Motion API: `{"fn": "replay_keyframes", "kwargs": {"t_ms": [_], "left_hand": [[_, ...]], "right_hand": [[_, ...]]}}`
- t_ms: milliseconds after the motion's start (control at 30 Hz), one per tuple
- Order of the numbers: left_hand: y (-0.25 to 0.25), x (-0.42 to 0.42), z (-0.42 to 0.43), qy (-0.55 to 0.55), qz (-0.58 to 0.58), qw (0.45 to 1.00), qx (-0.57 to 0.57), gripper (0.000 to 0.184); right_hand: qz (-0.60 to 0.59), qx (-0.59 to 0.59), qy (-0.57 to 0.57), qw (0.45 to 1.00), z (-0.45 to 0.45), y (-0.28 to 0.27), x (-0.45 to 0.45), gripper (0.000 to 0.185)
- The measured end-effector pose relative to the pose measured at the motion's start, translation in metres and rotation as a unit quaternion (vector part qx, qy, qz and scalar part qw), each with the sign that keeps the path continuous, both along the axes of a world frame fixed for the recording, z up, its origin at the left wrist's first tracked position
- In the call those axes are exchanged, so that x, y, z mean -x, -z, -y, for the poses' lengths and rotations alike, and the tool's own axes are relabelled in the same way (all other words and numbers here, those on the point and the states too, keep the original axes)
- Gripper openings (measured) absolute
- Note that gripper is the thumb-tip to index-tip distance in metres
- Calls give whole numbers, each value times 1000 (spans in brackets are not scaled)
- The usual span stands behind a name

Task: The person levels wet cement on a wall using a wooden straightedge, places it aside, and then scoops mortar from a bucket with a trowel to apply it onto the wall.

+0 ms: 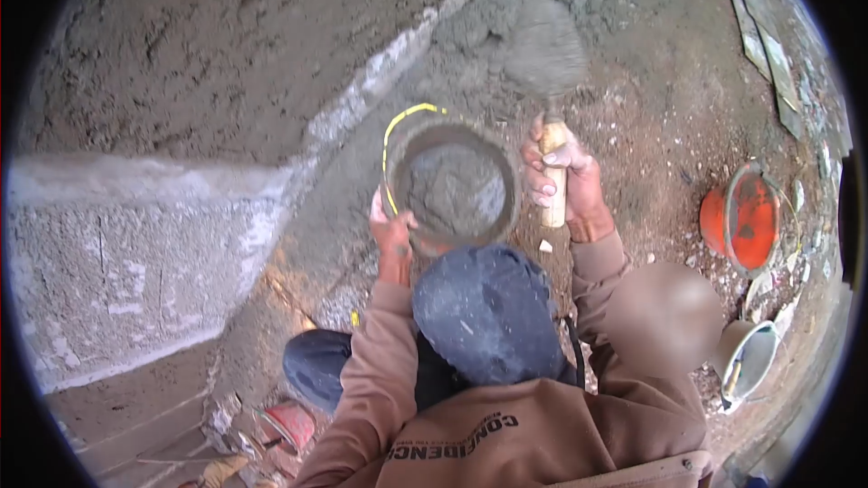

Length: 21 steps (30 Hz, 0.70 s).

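My left hand grips the left rim of a round bucket, its fingers closed around the edge. Wet grey mortar lies inside the bucket, and a yellow-wrapped wire handle arcs over its far left side. To the right, my right hand is wrapped round the pale wooden handle of a trowel. The trowel's blade, smeared by motion, points away from me above the wet mortar heap on the ground. Whether mortar rides on the blade, I cannot tell.
An orange bucket lies tilted at the right, with a pale bucket below it. Boards lie at the far right. A mortar-coated wall with a ledge stands at left; a red container sits below. Rubble litters the ground.
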<state>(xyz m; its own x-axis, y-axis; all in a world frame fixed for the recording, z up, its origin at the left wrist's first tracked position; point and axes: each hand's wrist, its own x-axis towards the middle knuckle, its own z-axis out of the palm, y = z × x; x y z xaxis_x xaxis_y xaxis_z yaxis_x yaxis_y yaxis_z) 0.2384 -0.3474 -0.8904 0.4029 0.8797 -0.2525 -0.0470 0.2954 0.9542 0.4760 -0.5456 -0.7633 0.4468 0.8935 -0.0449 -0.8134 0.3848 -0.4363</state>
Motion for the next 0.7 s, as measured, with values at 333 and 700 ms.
{"fn": "replay_keyframes", "kwargs": {"t_ms": [333, 700], "left_hand": [[6, 6, -8, 6, -22, 999, 23, 81], [5, -3, 8, 11, -8, 1000, 8, 76]], "right_hand": [[289, 362, 586, 665, -181, -5, -146, 38], [553, 357, -179, 731, -33, 17, 21, 33]]}}
